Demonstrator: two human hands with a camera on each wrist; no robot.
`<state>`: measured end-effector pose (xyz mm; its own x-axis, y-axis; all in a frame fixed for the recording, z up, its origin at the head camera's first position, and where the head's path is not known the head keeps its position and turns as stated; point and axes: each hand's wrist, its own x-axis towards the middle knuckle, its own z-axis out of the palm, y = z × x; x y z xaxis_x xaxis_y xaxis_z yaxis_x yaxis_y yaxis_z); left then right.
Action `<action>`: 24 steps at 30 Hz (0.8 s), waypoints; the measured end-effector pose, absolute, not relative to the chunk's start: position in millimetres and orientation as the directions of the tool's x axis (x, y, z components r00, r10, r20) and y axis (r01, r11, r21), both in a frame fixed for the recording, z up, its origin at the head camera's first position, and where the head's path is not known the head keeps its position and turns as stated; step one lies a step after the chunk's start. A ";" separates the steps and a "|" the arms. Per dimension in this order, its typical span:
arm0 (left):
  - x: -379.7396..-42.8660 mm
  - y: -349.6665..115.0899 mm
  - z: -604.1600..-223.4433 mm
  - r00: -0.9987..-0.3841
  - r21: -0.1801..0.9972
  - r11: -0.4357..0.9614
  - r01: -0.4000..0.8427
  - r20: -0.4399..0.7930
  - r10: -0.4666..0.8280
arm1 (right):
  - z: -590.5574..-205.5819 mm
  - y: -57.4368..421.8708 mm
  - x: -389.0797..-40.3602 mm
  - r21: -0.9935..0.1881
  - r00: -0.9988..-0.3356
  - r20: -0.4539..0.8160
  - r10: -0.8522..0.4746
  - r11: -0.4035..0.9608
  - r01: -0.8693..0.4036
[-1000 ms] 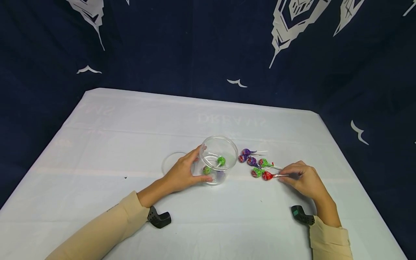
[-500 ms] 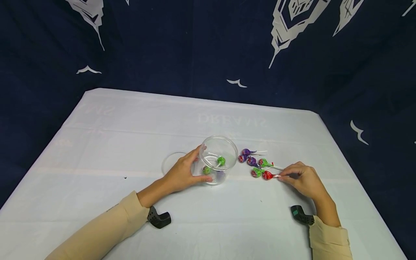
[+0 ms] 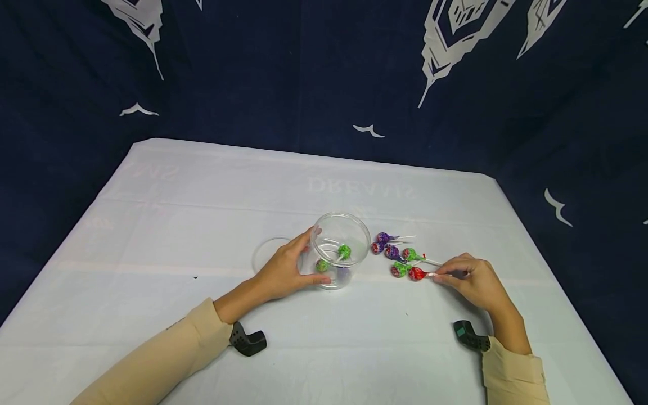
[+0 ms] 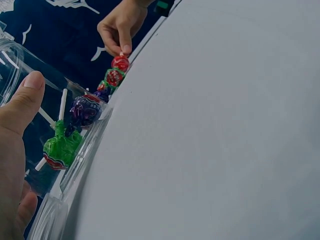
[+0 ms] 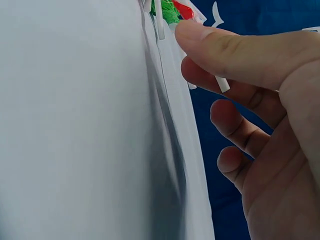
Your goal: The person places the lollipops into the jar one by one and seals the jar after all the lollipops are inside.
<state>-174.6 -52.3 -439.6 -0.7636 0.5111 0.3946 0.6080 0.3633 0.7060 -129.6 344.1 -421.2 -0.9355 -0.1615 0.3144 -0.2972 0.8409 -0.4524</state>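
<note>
My left hand [image 3: 286, 270] grips a clear plastic jar [image 3: 340, 239] from its left side, thumb in front and fingers behind. Inside the jar lie a green lollipop [image 4: 62, 147] and a purple one [image 4: 86, 110], among others. To the right of the jar, my right hand [image 3: 471, 278] pinches the stick of a red lollipop [image 3: 417, 274] between thumb and forefinger; the stick's end [image 5: 222, 84] pokes out past the thumb in the right wrist view. Right beside it are two green lollipops [image 3: 399, 270] and several purple ones [image 3: 392, 252].
A clear round lid [image 3: 263, 253] lies flat on the white table [image 3: 324, 349], partly behind my left hand. Dark blue cloth [image 3: 283, 73] with white patterns hangs behind the table. Black wrist devices [image 3: 248, 339] sit at both cuffs.
My right hand has shifted very slightly toward me with the red lollipop's stick between its fingers. The left hand and the jar stay in place.
</note>
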 end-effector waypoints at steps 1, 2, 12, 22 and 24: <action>-174.7 -52.2 -439.6 -0.763 0.706 0.362 0.609 0.395 0.512 | -420.8 344.1 -129.2 -0.457 -0.936 0.314 -0.159 0.839 -0.295; -174.7 -52.0 -439.6 -0.761 0.706 0.359 0.610 0.397 0.513 | -420.3 344.1 -128.8 -0.461 -0.937 0.313 -0.156 0.837 -0.294; -175.8 -50.8 -441.8 -0.753 0.699 0.355 0.621 0.406 0.517 | -417.3 343.3 -126.3 -0.509 -0.934 0.330 -0.138 0.807 -0.299; -175.8 -51.4 -441.9 -0.758 0.704 0.357 0.615 0.402 0.513 | -415.5 338.5 -128.7 -0.565 -0.904 0.409 -0.125 0.743 -0.358; -176.0 -51.4 -442.2 -0.757 0.702 0.356 0.617 0.406 0.512 | -417.8 339.2 -130.1 -0.571 -0.888 0.441 -0.133 0.721 -0.392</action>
